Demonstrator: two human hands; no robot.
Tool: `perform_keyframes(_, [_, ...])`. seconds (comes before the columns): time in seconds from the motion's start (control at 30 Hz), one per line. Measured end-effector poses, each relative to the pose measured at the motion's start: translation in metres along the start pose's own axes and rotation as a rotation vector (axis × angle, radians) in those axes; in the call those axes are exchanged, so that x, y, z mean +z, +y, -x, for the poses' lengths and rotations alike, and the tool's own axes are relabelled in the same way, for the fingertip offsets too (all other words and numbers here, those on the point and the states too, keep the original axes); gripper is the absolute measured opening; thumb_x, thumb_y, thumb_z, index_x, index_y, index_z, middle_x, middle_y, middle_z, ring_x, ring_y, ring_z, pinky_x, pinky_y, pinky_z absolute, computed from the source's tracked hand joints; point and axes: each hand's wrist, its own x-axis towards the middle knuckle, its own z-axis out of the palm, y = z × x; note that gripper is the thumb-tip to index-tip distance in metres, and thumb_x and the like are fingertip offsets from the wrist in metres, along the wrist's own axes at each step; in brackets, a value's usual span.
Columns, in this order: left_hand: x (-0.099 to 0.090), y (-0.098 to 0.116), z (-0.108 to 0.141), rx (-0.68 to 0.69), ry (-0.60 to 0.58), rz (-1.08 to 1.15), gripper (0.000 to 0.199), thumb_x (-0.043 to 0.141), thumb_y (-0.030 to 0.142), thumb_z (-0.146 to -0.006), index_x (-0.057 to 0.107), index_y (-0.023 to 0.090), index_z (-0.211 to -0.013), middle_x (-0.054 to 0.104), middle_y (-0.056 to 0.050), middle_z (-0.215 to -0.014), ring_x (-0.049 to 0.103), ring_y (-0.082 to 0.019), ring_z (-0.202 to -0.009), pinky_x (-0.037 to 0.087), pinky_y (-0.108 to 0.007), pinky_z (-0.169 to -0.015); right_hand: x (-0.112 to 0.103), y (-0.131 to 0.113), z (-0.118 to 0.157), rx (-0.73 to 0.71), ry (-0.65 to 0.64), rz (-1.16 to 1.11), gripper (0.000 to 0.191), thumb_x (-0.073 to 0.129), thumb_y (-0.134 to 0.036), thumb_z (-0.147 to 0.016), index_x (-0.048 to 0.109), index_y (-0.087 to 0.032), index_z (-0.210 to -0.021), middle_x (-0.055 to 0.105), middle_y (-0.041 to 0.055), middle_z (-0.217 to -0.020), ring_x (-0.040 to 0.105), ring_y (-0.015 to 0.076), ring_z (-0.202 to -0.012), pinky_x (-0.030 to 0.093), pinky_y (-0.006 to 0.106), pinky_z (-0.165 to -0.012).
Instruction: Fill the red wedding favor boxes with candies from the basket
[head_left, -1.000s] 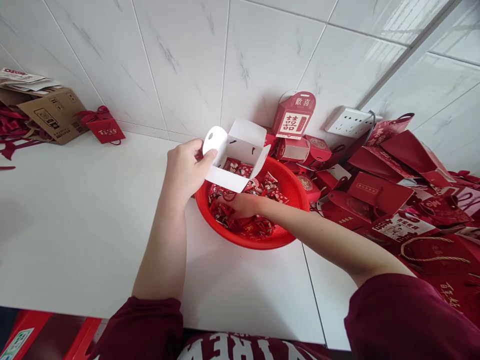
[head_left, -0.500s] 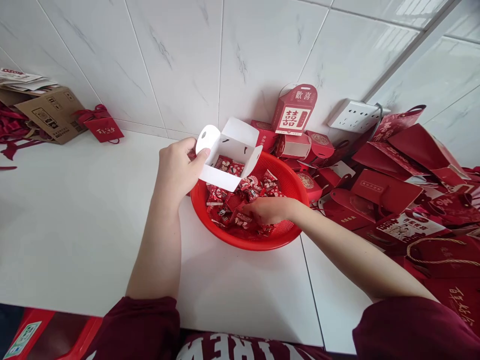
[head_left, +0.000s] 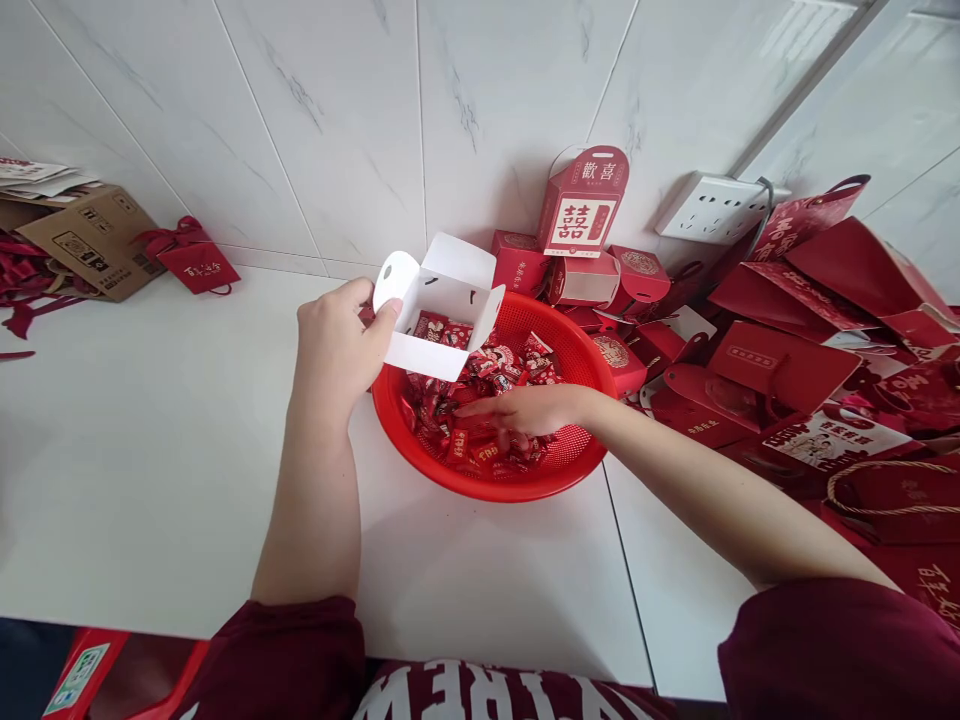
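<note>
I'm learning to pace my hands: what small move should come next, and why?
Probably close the right hand on a wrapped packet. Its fingers reach in among the packets in the basket, though whether they already grip one is unclear. The left hand holds the box open close by.

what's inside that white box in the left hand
Inside the open box, held by the left hand, red wrapped sweets are visible. Its near wall hides the bottom, so I can't tell how many.
</note>
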Motion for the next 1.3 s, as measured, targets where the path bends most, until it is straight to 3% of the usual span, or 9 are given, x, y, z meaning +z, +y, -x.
perform_keyframes(0.07, [-0.002, 0.0, 0.001, 0.0, 0.005, 0.004, 0.026, 0.061, 0.029, -0.084, 0.045, 0.021, -0.064, 0.05, 0.002, -0.06, 0.045, -0.016, -0.057, 0.034, -0.031, -0.063, -0.002, -0.001, -0.001, -0.041, -0.029, 0.002, 0.064, 0.044, -0.003, -0.082, 0.055, -0.023, -0.142, 0.077, 0.006, -0.101, 0.072, 0.0193, -0.076, 0.053, 0.029, -0.068])
perform_keyframes(0.2, [-0.003, 0.0, 0.0, -0.007, 0.001, -0.016, 0.024, 0.061, 0.029, -0.084, 0.047, 0.022, -0.066, 0.051, 0.001, -0.06, 0.05, -0.017, -0.061, 0.035, -0.031, -0.066, 0.009, -0.009, -0.019, -0.123, 0.038, 0.115, 0.041, 0.05, -0.01, -0.087, 0.066, -0.017, -0.124, 0.067, 0.0125, -0.127, 0.065, 0.0272, -0.11, 0.049, 0.034, -0.089])
perform_keyframes(0.43, [-0.008, 0.0, 0.005, 0.052, -0.002, -0.025, 0.023, 0.06, 0.031, -0.085, 0.049, 0.021, -0.067, 0.05, 0.001, -0.059, 0.046, -0.016, -0.058, 0.035, -0.031, -0.063, 0.022, -0.028, -0.031, -0.117, -0.245, 0.193, 0.029, 0.064, -0.018, -0.074, 0.068, -0.02, -0.103, 0.071, 0.0074, -0.104, 0.066, 0.0224, -0.08, 0.047, 0.028, -0.057])
perform_keyframes(0.63, [-0.026, 0.003, 0.013, 0.163, -0.156, 0.051, 0.036, 0.059, 0.035, -0.085, 0.035, 0.021, -0.062, 0.032, 0.004, -0.053, 0.029, -0.012, -0.051, 0.025, -0.029, -0.051, 0.018, -0.025, 0.027, -0.16, 0.083, 0.049, 0.021, 0.056, -0.011, -0.081, 0.063, -0.02, -0.098, 0.067, 0.0047, -0.094, 0.061, 0.0169, -0.076, 0.044, 0.026, -0.062])
perform_keyframes(0.83, [-0.027, 0.01, 0.017, 0.243, -0.168, 0.034, 0.038, 0.058, 0.038, -0.085, 0.033, 0.02, -0.063, 0.031, 0.004, -0.054, 0.027, -0.012, -0.052, 0.025, -0.028, -0.052, 0.024, -0.007, 0.064, -0.024, 0.149, -0.162, 0.019, 0.054, -0.014, -0.086, 0.065, -0.019, -0.1, 0.068, 0.0022, -0.086, 0.061, 0.0147, -0.072, 0.045, 0.024, -0.062])
perform_keyframes(0.97, [-0.02, 0.016, 0.017, 0.147, -0.082, 0.026, 0.03, 0.06, 0.034, -0.084, 0.042, 0.02, -0.063, 0.037, 0.004, -0.055, 0.031, -0.012, -0.054, 0.028, -0.028, -0.055, 0.02, -0.011, 0.051, -0.068, 0.159, -0.063, 0.023, 0.056, -0.013, -0.085, 0.066, -0.019, -0.105, 0.07, 0.0056, -0.1, 0.065, 0.018, -0.088, 0.048, 0.027, -0.074])
perform_keyframes(1.03, [-0.015, 0.019, 0.016, 0.094, -0.058, 0.016, 0.027, 0.061, 0.032, -0.083, 0.046, 0.02, -0.064, 0.04, 0.003, -0.056, 0.034, -0.012, -0.055, 0.028, -0.028, -0.056, 0.02, -0.017, 0.038, -0.077, 0.071, 0.047, 0.029, 0.057, -0.017, -0.087, 0.065, -0.02, -0.114, 0.07, 0.0074, -0.107, 0.066, 0.0214, -0.092, 0.049, 0.029, -0.074])
perform_keyframes(1.17, [-0.008, 0.02, 0.015, 0.071, -0.084, 0.034, 0.025, 0.061, 0.03, -0.082, 0.047, 0.02, -0.065, 0.041, 0.004, -0.056, 0.035, -0.012, -0.055, 0.029, -0.027, -0.056, 0.028, -0.027, 0.007, 0.101, -0.15, 0.293, 0.048, 0.058, -0.021, -0.087, 0.058, -0.017, -0.134, 0.069, 0.0154, -0.112, 0.066, 0.0328, -0.099, 0.049, 0.035, -0.068])
perform_keyframes(1.3, [-0.003, 0.02, 0.013, 0.095, -0.151, 0.038, 0.025, 0.061, 0.031, -0.083, 0.047, 0.02, -0.065, 0.043, 0.004, -0.057, 0.035, -0.012, -0.056, 0.03, -0.027, -0.056, 0.026, -0.024, -0.004, 0.092, -0.193, 0.29, 0.042, 0.062, -0.009, -0.077, 0.069, -0.014, -0.118, 0.072, 0.0148, -0.102, 0.068, 0.0326, -0.094, 0.049, 0.034, -0.066])
